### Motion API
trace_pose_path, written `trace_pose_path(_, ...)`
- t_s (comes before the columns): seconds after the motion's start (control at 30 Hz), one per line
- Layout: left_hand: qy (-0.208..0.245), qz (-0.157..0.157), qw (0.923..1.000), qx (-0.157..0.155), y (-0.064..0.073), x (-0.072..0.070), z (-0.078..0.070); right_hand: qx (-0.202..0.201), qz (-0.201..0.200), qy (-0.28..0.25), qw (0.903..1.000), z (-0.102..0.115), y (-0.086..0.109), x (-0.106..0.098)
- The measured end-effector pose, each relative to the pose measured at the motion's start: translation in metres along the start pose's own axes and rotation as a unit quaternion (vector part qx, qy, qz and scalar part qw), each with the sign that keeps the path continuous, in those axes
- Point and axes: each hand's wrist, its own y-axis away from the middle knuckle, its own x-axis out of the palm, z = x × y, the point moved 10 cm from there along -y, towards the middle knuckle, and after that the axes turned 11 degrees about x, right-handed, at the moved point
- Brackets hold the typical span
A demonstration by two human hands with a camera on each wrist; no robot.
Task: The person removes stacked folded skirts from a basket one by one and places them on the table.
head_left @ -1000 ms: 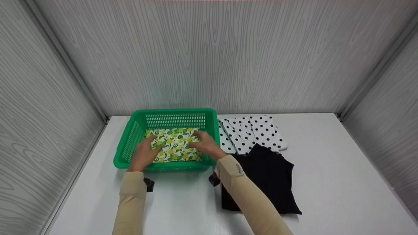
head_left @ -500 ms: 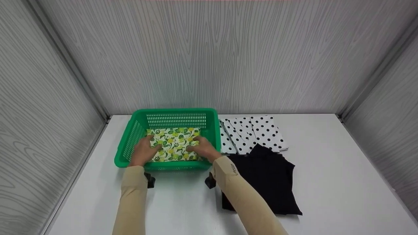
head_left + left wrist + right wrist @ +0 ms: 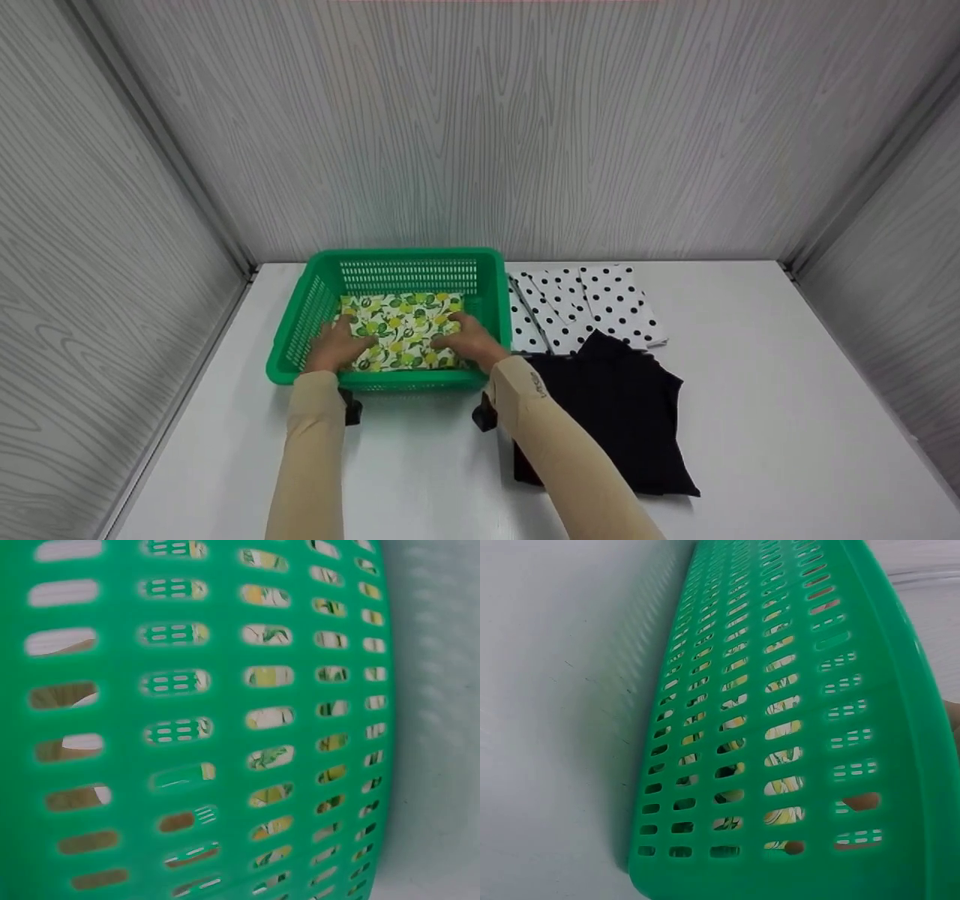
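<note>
A folded cloth with a lemon and green-leaf print lies flat in the green plastic basket. At its left side, inside the basket, is my left hand, thumb over the cloth and fingers loosely spread. My right hand rests at the cloth's right side in much the same way. Neither hand lifts the cloth. Both wrist views are filled by the basket's slotted wall, and the printed cloth shows only in pieces through the slots. The hands are mostly hidden there.
White cloths with black dots lie folded right of the basket. In front of them a black cloth is spread on the white table, partly under my right sleeve. Grey wood-grain panels enclose the table.
Both hands have shifted slightly and lie lower against the sides of the printed cloth. The cloth and the basket keep their places; the head view has drifted a little.
</note>
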Motion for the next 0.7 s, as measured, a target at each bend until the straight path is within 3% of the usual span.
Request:
trace_pose_path(0.17, 0.046, 0.037, 0.9979, -0.028, 0.001, 0.008, 0.005, 0.005, 0.013, 0.002, 0.9999, -0.003, -0.003, 0.003)
trace_pose_path(0.27, 0.06, 0.052, 0.9964, -0.029, -0.001, 0.011, 0.007, 0.02, 0.019, -0.004, 0.9996, -0.006, -0.005, 0.004)
trace_pose_path(0.5, 0.115, 0.061, 0.9911, -0.025, -0.006, 0.017, 0.009, 0.053, 0.019, -0.02, 0.9982, -0.014, -0.01, 0.004)
trace_pose_path(0.7, 0.138, 0.067, 0.9862, -0.06, -0.007, 0.017, 0.014, 0.05, 0.037, 0.002, 0.998, -0.011, -0.014, 0.006)
